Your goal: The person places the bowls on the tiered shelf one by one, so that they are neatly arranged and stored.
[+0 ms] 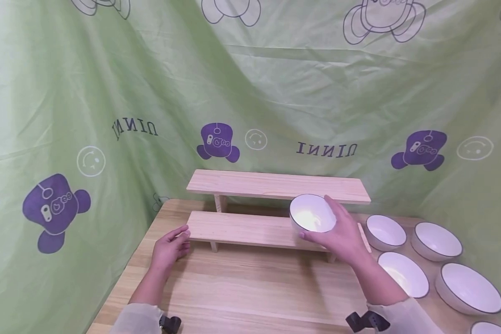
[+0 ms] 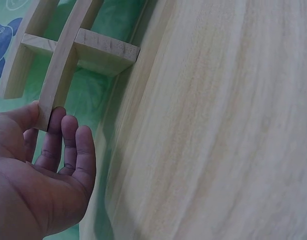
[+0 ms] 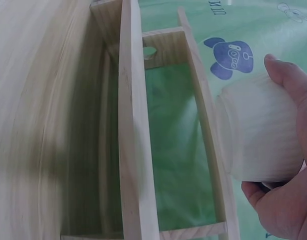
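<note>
My right hand grips a white bowl with a dark rim, thumb and fingers on its opposite sides. The bowl is held above the lower board of a two-tier wooden shelf, in front of the upper board. In the right wrist view the ribbed outside of the bowl shows, beside the shelf's boards. My left hand is at the left end of the lower board. Seen from the left wrist, the thumb and index finger of that hand pinch the board's end; its other fingers are bent loosely.
Several white bowls with dark rims stand at the right of the wooden table, among them a small bowl by the shelf's right end and a larger bowl. A green printed curtain hangs behind and along the sides.
</note>
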Demonstrator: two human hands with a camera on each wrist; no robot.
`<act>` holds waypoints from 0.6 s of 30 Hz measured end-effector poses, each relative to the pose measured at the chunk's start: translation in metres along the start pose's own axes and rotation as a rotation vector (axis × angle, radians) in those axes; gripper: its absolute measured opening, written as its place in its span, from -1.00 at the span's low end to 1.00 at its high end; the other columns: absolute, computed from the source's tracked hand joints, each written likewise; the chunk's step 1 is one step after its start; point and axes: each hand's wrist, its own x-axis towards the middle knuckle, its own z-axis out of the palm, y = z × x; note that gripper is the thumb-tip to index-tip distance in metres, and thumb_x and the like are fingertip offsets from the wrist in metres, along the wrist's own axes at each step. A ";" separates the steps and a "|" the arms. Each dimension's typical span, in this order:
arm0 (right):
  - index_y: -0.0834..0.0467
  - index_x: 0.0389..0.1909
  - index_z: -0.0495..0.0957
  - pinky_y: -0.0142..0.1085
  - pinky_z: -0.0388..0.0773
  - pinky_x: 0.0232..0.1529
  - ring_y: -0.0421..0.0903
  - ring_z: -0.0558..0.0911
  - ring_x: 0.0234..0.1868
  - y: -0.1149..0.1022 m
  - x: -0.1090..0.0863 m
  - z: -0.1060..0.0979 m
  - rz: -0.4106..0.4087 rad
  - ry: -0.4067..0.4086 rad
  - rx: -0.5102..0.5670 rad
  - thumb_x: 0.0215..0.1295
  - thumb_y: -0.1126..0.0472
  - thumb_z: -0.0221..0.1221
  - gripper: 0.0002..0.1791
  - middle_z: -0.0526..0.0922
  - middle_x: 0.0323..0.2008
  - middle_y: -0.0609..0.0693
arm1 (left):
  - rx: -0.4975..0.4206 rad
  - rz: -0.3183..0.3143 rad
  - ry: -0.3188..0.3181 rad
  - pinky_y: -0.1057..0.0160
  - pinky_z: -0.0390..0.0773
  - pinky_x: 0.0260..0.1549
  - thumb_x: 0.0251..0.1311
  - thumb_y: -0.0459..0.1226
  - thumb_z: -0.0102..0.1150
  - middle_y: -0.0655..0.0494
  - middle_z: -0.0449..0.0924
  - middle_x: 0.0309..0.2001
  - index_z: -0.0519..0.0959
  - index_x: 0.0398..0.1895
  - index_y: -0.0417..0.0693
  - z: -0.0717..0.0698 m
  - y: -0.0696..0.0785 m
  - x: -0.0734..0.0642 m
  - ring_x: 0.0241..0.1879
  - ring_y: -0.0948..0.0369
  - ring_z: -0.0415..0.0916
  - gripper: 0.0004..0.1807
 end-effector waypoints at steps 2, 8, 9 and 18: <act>0.08 0.63 0.12 0.33 0.38 0.32 0.35 0.35 0.41 -0.001 0.002 0.002 0.004 -0.006 0.015 -0.24 -0.35 0.63 0.43 0.23 0.54 0.27 | -0.001 -0.002 -0.001 0.14 0.78 -0.13 0.32 -0.18 0.42 0.25 0.72 -0.30 0.57 0.34 -0.18 0.000 0.000 0.000 -0.24 0.13 0.73 -0.44; 0.08 0.63 0.13 0.31 0.38 0.32 0.33 0.35 0.41 -0.005 0.006 0.006 0.002 -0.014 0.040 -0.24 -0.33 0.64 0.42 0.24 0.53 0.25 | -0.003 -0.012 -0.006 0.15 0.78 -0.12 0.32 -0.17 0.42 0.23 0.72 -0.30 0.57 0.34 -0.17 0.000 0.002 0.000 -0.24 0.13 0.72 -0.43; 0.08 0.63 0.13 0.31 0.38 0.32 0.32 0.35 0.42 -0.006 0.007 0.006 0.000 -0.014 0.040 -0.24 -0.34 0.64 0.42 0.24 0.54 0.24 | -0.006 -0.014 -0.006 0.15 0.78 -0.12 0.32 -0.17 0.42 0.23 0.71 -0.30 0.56 0.35 -0.17 0.000 0.002 0.000 -0.24 0.14 0.72 -0.43; 0.07 0.63 0.14 0.29 0.35 0.37 0.29 0.32 0.45 -0.013 0.018 0.012 -0.024 -0.018 0.062 -0.30 -0.35 0.65 0.45 0.25 0.54 0.20 | -0.036 -0.031 -0.011 0.16 0.78 -0.14 0.31 -0.19 0.43 0.26 0.72 -0.31 0.54 0.36 -0.17 -0.001 0.000 0.001 -0.23 0.15 0.72 -0.41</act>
